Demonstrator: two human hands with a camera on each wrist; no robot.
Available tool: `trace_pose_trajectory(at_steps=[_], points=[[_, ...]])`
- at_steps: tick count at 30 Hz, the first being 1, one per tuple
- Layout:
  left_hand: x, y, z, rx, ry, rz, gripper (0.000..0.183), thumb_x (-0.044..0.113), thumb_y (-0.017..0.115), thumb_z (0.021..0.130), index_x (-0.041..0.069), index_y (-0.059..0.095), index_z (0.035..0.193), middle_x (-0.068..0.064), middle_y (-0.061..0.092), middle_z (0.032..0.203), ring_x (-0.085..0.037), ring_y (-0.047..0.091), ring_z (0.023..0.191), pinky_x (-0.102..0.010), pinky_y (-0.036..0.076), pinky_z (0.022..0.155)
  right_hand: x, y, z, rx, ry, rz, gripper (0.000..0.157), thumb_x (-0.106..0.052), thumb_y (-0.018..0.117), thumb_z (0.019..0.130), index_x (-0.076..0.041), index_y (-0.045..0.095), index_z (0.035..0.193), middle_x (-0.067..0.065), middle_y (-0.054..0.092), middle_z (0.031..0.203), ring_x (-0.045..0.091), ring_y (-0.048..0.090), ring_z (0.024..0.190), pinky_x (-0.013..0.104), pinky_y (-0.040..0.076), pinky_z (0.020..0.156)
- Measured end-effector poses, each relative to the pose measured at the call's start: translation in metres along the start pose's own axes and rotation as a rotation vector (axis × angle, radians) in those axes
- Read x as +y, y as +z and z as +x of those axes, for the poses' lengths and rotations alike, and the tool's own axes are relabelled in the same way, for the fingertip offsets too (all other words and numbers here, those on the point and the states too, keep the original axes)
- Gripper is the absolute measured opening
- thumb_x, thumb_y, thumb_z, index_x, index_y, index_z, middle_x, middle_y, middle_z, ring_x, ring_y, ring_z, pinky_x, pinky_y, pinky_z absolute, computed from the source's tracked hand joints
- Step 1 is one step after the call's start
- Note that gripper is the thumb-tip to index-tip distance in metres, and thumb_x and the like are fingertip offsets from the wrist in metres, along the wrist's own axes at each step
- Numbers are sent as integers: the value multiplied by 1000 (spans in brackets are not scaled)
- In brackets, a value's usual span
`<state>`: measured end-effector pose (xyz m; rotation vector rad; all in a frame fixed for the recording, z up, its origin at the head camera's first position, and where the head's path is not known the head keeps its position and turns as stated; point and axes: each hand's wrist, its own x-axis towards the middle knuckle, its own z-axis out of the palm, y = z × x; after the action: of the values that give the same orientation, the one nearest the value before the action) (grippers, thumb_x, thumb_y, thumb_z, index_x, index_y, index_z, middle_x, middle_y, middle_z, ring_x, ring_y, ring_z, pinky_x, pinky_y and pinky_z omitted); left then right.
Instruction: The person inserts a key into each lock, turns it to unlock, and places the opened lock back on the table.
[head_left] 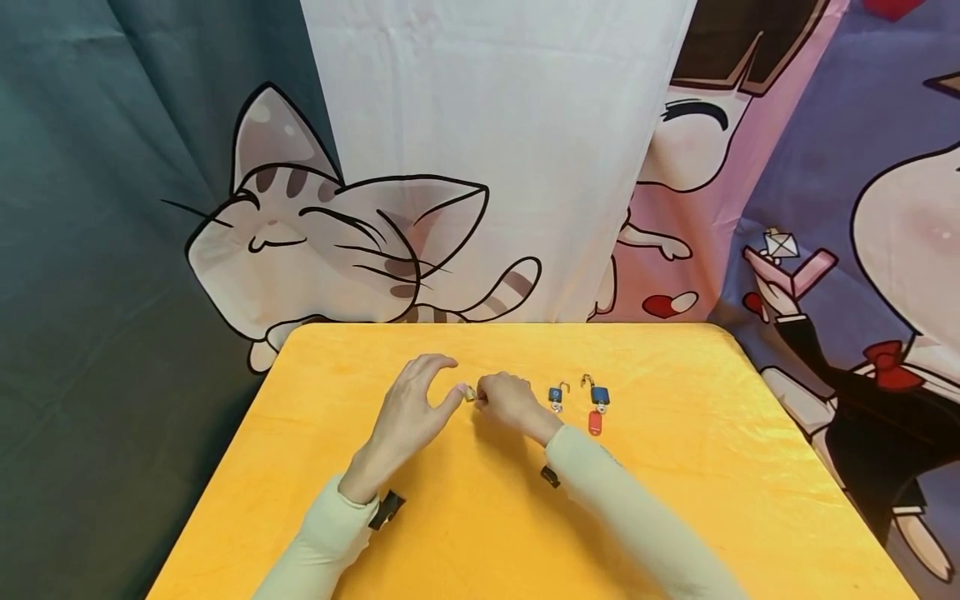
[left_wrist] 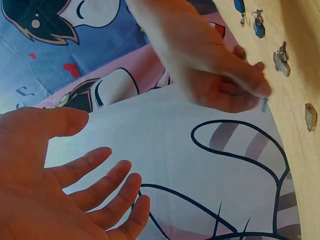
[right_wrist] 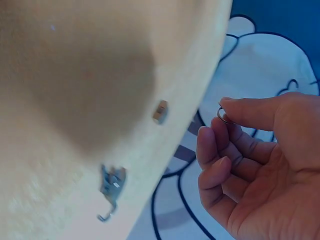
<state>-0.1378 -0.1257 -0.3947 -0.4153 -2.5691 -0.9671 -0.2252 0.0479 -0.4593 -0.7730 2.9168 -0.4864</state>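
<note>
In the right wrist view, my right hand [right_wrist: 270, 145] pinches a thin metal ring [right_wrist: 220, 115] between thumb and index finger; the other fingers are curled. My left hand [head_left: 412, 400] is beside it in the head view, fingers spread and bent, holding nothing in the left wrist view. Between the hands in the head view shows a small brass-coloured padlock [head_left: 469, 394]; it lies on the table in the left wrist view. A metal padlock with a raised shackle [right_wrist: 112, 185] lies near it in the right wrist view.
To the right of my right hand lie a blue padlock [head_left: 555, 394] and a larger blue padlock [head_left: 600, 395], both with shackles open. A red tag [head_left: 595, 423] is attached to the larger one. The yellow table [head_left: 450, 533] ends at a printed curtain [head_left: 480, 100] behind.
</note>
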Motion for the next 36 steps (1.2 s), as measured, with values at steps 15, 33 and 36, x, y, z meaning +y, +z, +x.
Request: trace_pose_trajectory(at_steps=[15,33,36], points=[[2,0,2,-9,0,-1,35,35,63,95,16,62,124,-1,62,129,-23,57,122,-46,50,99,1,-65,-34,192,-42,113,9,-22,68,94,-13,67,91,-3,66,77,5,55,60,26,48,59],[13,-1,5,2,53,-138,35,31,62,97,15,60,128,-1,64,123,-18,59,114,-43,52,94,-4,-113,-74,384,-173,127,9,-21,71,91,-16,65,87,-6,63,77,6,51,63,24,43,60],[17,-2,6,7,79,-189,33,30,62,97,15,60,127,0,65,122,-16,59,112,-44,53,92,-5,-118,-82,414,-202,128,8,-20,72,90,-16,65,89,-5,64,79,7,51,65,24,44,61]])
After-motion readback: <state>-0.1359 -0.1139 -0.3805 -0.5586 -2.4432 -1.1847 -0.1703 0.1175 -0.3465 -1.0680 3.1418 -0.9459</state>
